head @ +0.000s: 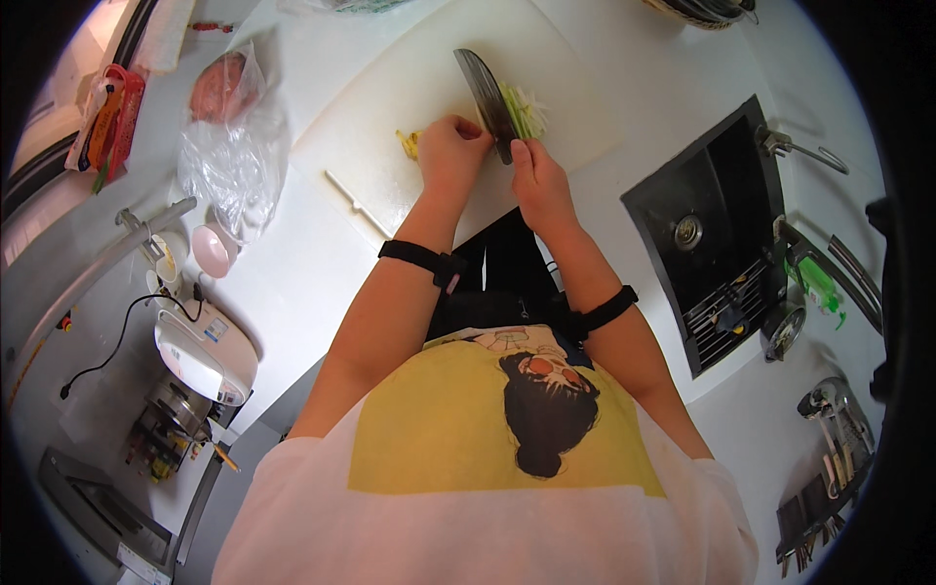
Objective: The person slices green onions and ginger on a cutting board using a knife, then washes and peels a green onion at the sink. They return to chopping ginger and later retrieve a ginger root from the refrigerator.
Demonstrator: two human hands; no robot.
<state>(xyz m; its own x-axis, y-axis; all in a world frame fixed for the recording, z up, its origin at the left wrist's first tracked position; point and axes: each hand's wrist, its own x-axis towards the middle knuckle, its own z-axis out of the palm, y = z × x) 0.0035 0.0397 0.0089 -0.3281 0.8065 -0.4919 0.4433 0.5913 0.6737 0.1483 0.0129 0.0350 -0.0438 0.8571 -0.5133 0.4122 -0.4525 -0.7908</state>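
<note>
My right hand (pixel 542 186) grips a kitchen knife (pixel 484 91), its broad dark blade pointing away from me over the white cutting board (pixel 380 95). Curled in beside the blade, my left hand (pixel 452 152) has its fingertips close to the steel. Whether they pinch anything is hidden by the fingers. Thin green and pale shreds, apparently scallion (pixel 526 111), lie along the right side of the blade. Small yellow pieces (pixel 408 145), possibly ginger, sit on the board just left of my left hand.
Left of the board lies a clear plastic bag (pixel 230 168) with a reddish item inside, near a pink bowl (pixel 214 250) and a white electric appliance (pixel 205 351). A black sink (pixel 702 197) is set into the counter at right. A woven basket (pixel 706 13) stands far right.
</note>
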